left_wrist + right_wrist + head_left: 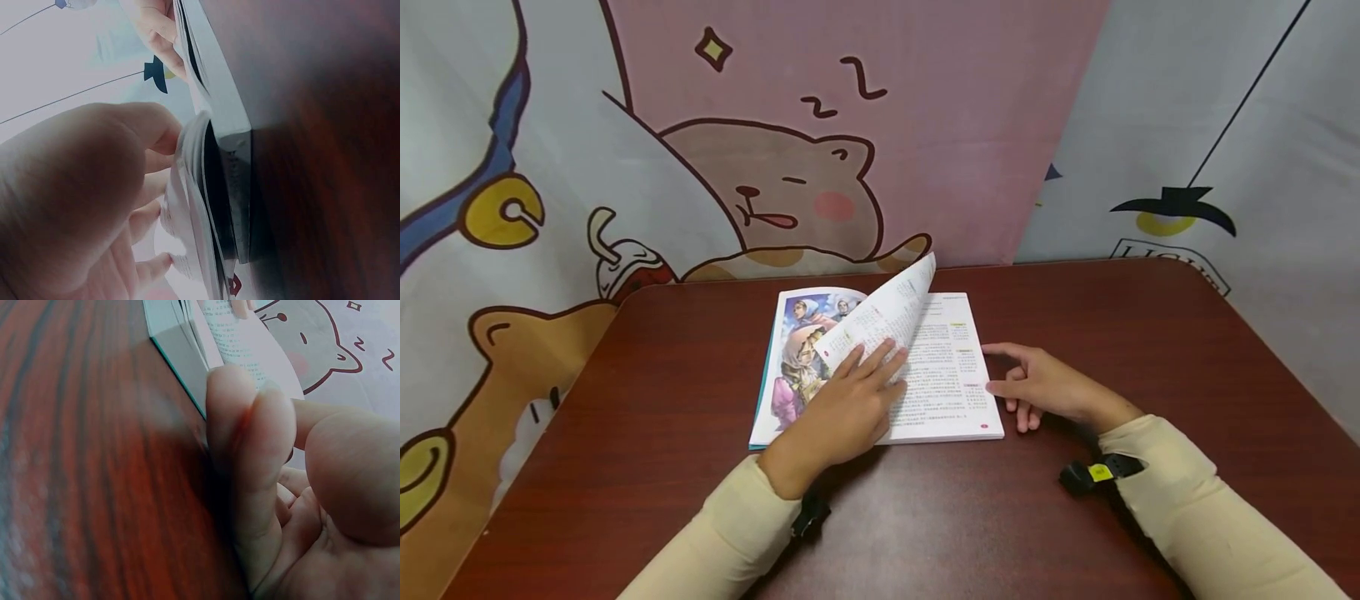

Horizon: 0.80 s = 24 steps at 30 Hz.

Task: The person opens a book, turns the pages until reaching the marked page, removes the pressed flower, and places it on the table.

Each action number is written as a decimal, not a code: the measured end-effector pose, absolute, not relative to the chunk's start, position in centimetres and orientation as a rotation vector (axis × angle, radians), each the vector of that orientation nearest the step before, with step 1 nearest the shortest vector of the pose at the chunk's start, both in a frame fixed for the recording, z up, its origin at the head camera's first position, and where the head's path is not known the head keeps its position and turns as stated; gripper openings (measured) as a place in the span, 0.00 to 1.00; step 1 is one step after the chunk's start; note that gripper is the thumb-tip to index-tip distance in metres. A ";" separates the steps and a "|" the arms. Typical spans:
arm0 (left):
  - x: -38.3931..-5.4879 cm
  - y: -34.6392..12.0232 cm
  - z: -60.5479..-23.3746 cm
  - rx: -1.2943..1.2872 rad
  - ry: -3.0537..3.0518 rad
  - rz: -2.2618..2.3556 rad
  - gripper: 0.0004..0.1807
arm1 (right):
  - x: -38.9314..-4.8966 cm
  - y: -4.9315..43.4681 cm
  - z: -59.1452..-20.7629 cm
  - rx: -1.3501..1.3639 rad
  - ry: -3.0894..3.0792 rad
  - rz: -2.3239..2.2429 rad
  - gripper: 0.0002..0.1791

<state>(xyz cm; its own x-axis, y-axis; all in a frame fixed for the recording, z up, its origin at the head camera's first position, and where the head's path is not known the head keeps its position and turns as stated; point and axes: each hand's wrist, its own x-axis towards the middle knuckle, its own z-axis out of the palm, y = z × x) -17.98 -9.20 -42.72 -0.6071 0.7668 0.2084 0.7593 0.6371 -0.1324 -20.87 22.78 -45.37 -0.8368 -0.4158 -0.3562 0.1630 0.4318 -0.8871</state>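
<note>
An open book [936, 408] with a teal cover edge lies on the table. Its left page carries a colour picture of people in headscarves [805, 367]; the right page is printed text. Between them one page [891, 312] stands lifted and slanted, its top corner raised. My left hand [850, 408] lies over the book's middle, fingers spread and nearly straight against that page. In the left wrist view the thumb is at the bottom edge of the pages. My right hand [1048, 387] is beside the book's right edge, index finger and thumb tips right at the edge, other fingers loosely bent.
The dark red-brown table [662, 383] runs on around the book. Behind it hangs a cartoon-printed cloth [970, 125] with a sleeping bear. A black strap device [1097, 473] sits on the right wrist, and another [810, 515] on the left.
</note>
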 end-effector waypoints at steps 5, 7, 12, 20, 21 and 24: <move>-18.0 -9.2 -42.8 -1.182 -2.619 0.051 0.22 | -20.9 22.9 -45.3 -0.211 2.157 -1.418 0.42; -18.0 -9.2 -42.8 -1.165 -2.625 0.041 0.21 | -20.9 22.9 -45.2 -0.214 2.156 -1.414 0.42; -18.1 -9.2 -43.0 -1.102 -2.626 0.040 0.21 | -20.9 22.9 -45.2 -0.219 2.167 -1.406 0.41; -18.0 -9.4 -43.1 -1.041 -2.676 0.085 0.22 | -20.8 22.8 -45.3 -0.222 2.151 -1.412 0.41; -17.9 -9.4 -43.0 -1.035 -2.683 0.086 0.22 | -20.8 22.9 -45.3 -0.225 2.157 -1.412 0.42; -17.8 -9.3 -43.0 -0.986 -2.763 0.086 0.24 | -20.7 22.9 -45.4 -0.221 2.157 -1.413 0.42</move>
